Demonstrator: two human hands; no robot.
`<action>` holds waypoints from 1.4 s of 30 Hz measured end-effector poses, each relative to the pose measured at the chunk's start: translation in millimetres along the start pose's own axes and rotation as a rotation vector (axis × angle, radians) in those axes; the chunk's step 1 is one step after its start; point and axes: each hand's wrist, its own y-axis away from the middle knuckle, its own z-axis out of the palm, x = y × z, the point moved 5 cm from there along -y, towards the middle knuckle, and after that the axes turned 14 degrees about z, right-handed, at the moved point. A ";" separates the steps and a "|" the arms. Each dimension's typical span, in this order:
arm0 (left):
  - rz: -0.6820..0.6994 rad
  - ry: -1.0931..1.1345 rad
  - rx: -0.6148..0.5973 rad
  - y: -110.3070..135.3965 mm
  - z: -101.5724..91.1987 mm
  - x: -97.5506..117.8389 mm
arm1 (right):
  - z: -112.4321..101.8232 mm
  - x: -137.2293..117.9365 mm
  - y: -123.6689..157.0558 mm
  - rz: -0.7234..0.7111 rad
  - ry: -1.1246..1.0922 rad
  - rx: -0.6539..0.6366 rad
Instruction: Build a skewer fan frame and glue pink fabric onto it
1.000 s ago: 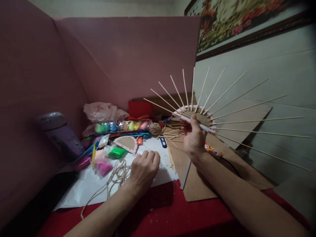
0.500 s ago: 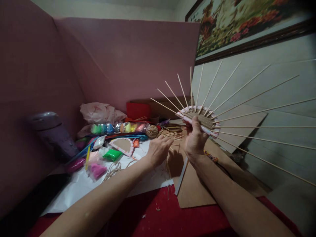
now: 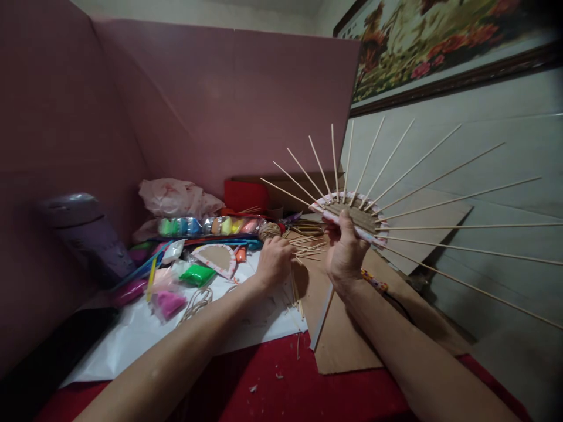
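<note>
My right hand (image 3: 346,253) grips a half-round cardboard piece (image 3: 358,215) with a pale patterned rim, thumb on top and fingers underneath. Thin wooden sticks (image 3: 398,158) fan out from its curved edge, raised above the table. My left hand (image 3: 276,258) is low over the table, its fingers curled downward beside a ball of brown twine (image 3: 269,230). Loose short sticks (image 3: 308,249) lie just right of those fingers, and several more run below the hand. What the left fingers hold, if anything, is hidden.
A second half-round cardboard piece (image 3: 217,259), green clay packet (image 3: 197,275), pink packet (image 3: 170,302) and coiled cord (image 3: 196,306) lie on white paper. A purple bottle (image 3: 88,234) stands at left. A brown board (image 3: 345,346) lies below my right arm; pink panels (image 3: 229,105) rise behind.
My left hand has shifted slightly left, its fingers curling down more. The stick-fan in my right hand has turned a little and moved slightly left. The view has shifted slightly.
</note>
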 end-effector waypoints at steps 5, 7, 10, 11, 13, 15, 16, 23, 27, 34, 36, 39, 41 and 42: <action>-0.149 -0.050 0.045 9.1 -13.8 -8.3 | 2.5 -14.0 -0.9 -0.090 -0.052 -0.006; -0.157 -0.043 0.014 5.7 -12.0 -7.4 | 3.6 -22.6 -1.2 -0.141 -0.060 0.006; -0.128 -0.012 -0.061 -8.3 -0.2 -3.5 | 5.0 -30.5 -1.5 -0.185 -0.052 0.014; -0.124 -0.004 -0.084 -14.5 5.4 -2.4 | 5.4 -31.3 -1.9 -0.190 -0.045 0.012; -0.135 0.008 -0.128 -27.7 18.5 -1.4 | 5.1 -30.8 -3.1 -0.189 -0.034 0.014; -0.177 0.011 -0.159 -39.7 32.2 -2.7 | 4.1 -29.3 -5.0 -0.185 -0.023 0.020; -0.207 0.010 -0.169 -44.8 38.6 -4.3 | 3.5 -28.6 -6.2 -0.183 -0.020 0.023; -0.333 0.070 -0.237 -59.1 66.4 -20.2 | 2.0 -28.3 -13.1 -0.168 -0.052 0.017; -0.328 0.077 -0.241 -59.3 66.3 -25.9 | 1.9 -28.7 -14.0 -0.170 -0.034 0.005; -0.137 0.069 -0.203 -55.9 53.9 -11.2 | 1.6 -22.8 -13.2 -0.159 -0.007 -0.007; -0.069 0.071 -0.200 -53.5 50.1 -4.5 | 1.5 -21.5 -12.9 -0.158 0.009 0.001; -0.010 0.096 -0.189 -49.7 46.9 0.6 | 1.0 -20.8 -13.0 -0.155 0.006 0.015; 0.000 0.130 -0.175 -47.4 47.0 0.1 | 1.1 -20.7 -13.4 -0.155 0.011 0.014; -0.004 0.151 -0.165 -46.4 47.6 -1.0 | 1.3 -20.6 -13.6 -0.155 0.018 0.010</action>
